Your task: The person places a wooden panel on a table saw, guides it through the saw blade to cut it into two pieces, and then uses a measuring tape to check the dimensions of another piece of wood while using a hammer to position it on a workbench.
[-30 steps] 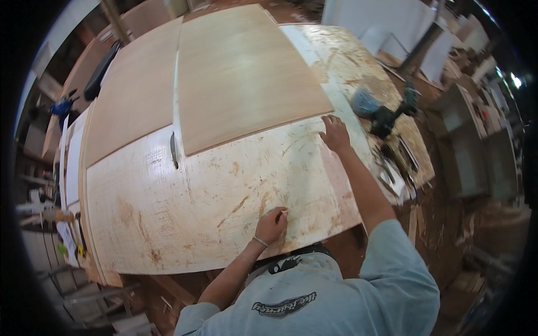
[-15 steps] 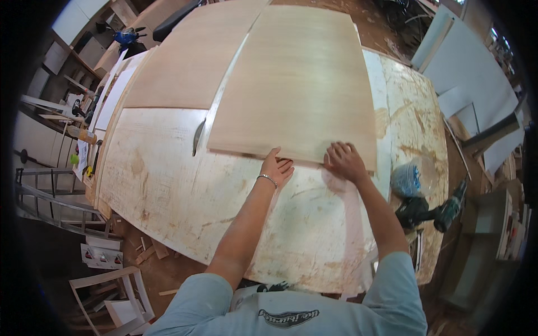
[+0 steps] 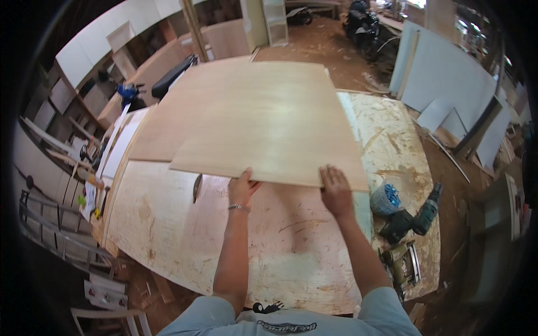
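Left hand [image 3: 242, 189] gripping near edge of pale plywood panel [image 3: 269, 120], fingers curled under; right hand [image 3: 336, 191] flat on same edge, fingers spread; worn desk [image 3: 269, 252] beneath, cordless drill [image 3: 413, 217] right

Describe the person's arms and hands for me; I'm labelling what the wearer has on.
Both forearms are bare. The left hand has a thin silvery bracelet at the wrist; the right hand wears nothing visible. Short light blue-grey sleeves cover the upper arms, part of a T-shirt with a dark print on the chest.
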Available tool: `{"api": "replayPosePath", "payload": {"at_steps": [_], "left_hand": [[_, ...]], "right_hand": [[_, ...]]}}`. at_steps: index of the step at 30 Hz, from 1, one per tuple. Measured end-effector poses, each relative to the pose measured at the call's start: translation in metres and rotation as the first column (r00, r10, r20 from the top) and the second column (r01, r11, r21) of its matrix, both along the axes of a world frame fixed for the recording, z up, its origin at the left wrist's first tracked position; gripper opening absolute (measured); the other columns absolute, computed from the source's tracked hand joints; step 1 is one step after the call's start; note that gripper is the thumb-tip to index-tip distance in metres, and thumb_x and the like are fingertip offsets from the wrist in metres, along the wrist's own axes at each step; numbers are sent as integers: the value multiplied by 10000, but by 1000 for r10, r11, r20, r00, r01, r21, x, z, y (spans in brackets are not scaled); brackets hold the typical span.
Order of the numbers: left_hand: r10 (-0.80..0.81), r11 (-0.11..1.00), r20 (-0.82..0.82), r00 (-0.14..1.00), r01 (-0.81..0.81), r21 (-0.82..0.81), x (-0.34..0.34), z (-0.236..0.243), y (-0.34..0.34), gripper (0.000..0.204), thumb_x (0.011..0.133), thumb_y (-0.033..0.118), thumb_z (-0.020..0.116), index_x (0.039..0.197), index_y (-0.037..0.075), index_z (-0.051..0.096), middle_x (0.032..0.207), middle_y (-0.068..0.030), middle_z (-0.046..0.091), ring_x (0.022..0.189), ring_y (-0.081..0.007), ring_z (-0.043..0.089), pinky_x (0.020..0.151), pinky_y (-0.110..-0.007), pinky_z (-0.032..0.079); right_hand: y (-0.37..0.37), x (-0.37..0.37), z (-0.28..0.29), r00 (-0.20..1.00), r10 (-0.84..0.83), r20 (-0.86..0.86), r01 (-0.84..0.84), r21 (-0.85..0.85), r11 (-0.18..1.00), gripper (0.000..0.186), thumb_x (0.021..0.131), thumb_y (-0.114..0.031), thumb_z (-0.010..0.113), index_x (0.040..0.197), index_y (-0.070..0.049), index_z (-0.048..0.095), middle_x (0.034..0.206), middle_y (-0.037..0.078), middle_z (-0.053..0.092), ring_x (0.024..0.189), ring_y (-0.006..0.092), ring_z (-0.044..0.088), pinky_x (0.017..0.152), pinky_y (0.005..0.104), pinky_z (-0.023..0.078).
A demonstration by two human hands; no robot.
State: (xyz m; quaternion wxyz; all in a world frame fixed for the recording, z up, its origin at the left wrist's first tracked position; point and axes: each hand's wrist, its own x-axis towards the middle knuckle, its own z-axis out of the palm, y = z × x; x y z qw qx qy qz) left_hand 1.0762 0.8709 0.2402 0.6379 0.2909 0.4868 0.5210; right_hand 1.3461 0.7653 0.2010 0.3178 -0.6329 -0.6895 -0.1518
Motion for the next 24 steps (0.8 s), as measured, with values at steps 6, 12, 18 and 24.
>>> {"api": "replayPosePath", "payload": {"at_steps": [6,12,18,24], "left_hand": [[154,937,-295,943,-45,347,-67,96,-107,244,912,159,689,999,-65,651,897,-121,697,759,-179,661,717,-317,556],[165,777,-667,726,321,541,-119,193,-237,295,921,196,683,1019,-78,633,811,-179,690,744,-248,679,705,-335,546],[-246,444,-599,762,637,630,-160,216,-360,468,903,226,724,1228,-55,537,1070,-217,692,974,-330,712,841,-382,575],[-159,80,-604,781,620,781,-207,255,-456,497,899,364,711,1197,-29,646,1105,-222,695,1041,-347,665,1072,-454,396]], "right_hand": [[-110,-118,16,975,-95,-200,106,46,993,590,730,-12,672,1312,-1,575,1289,249,609,1216,394,577,1068,479,448],[-214,-225,29,898,-157,-410,208,82,975,510,790,5,651,1294,-8,574,1237,249,636,1093,407,645,921,448,540],[-329,-316,29,706,-361,-609,448,-11,894,325,928,-69,577,1244,-4,610,1030,273,683,973,438,669,796,465,553],[-510,-392,42,493,-564,-663,595,-216,774,333,948,-146,608,1264,-40,595,975,278,676,917,467,657,717,471,529]]}}
